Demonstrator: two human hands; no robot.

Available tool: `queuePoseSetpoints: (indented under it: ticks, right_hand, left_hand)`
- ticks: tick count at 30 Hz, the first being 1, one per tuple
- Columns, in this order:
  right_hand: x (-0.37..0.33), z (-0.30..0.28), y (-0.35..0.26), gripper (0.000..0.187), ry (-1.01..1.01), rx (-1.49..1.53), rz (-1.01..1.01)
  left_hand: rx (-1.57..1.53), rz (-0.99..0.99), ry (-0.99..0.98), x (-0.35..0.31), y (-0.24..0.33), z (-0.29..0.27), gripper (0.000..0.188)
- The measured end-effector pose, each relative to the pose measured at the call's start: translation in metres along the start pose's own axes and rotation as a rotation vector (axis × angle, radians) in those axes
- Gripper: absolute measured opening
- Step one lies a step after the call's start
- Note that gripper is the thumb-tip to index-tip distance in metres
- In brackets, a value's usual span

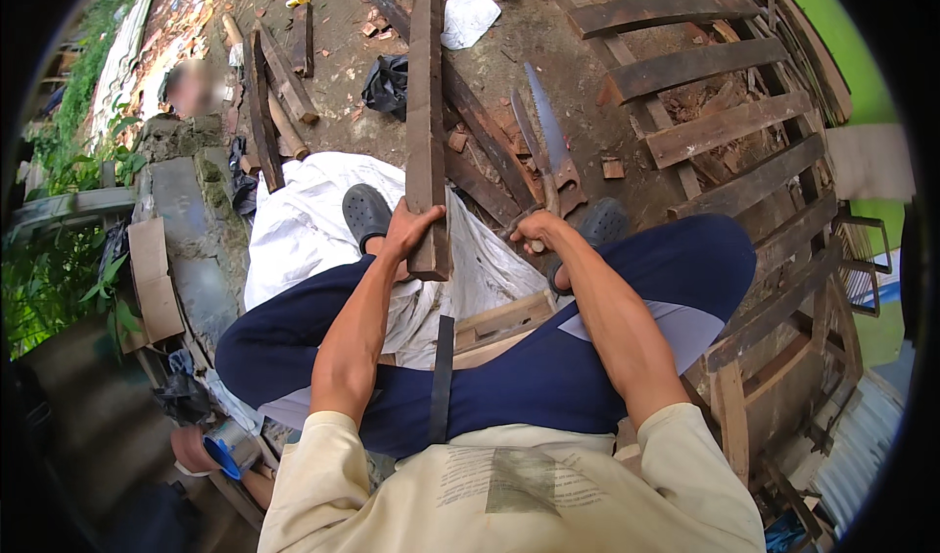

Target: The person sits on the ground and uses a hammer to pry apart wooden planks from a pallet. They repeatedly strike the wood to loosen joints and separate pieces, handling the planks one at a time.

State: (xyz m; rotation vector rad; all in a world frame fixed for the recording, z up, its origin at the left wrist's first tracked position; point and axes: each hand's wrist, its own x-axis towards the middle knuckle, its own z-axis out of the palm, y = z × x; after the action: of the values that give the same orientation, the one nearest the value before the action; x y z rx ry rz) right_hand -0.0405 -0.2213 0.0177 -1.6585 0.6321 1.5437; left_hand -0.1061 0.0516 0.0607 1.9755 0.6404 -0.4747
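Note:
My left hand [412,228] is closed around the near end of a long dark wooden beam [426,112], which stretches away from me over a white cloth [313,205]. In my right hand [539,228] is the curved wooden handle of a machete [530,134], its narrow blade pointing away from me. Just right of that blade is a handsaw [550,122] with a bluish blade and a brown handle. Dark clogs [366,212] are on my feet, either side of the beam's near end. Beneath me shows part of a wooden frame [504,323].
A slatted wooden frame [729,127] fills the right side. Loose boards [284,83], a black plastic bag [386,85] and a white scrap [470,20] lie on the dirt ahead. A low block wall [181,210] runs along the left; a person [191,88] is beyond it.

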Motion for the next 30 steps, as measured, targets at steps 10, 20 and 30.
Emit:
queuePoseSetpoints:
  ticks: [10, 20, 30]
  right_hand:
    - [0.011, 0.001, -0.002, 0.023, 0.009, -0.109, -0.01]
    - [-0.027, 0.0, 0.004, 0.021, 0.038, -0.205, -0.022]
    - [-0.002, 0.008, 0.001, 0.034, 0.026, -0.518, -0.045]
  left_hand:
    - [0.73, 0.019, 0.281, -0.013, 0.014, -0.056, 0.099]
    - [0.568, 0.051, 0.443, -0.047, -0.095, -0.033, 0.082]
    - [0.7, 0.021, 0.333, -0.036, -0.12, -0.054, 0.068]
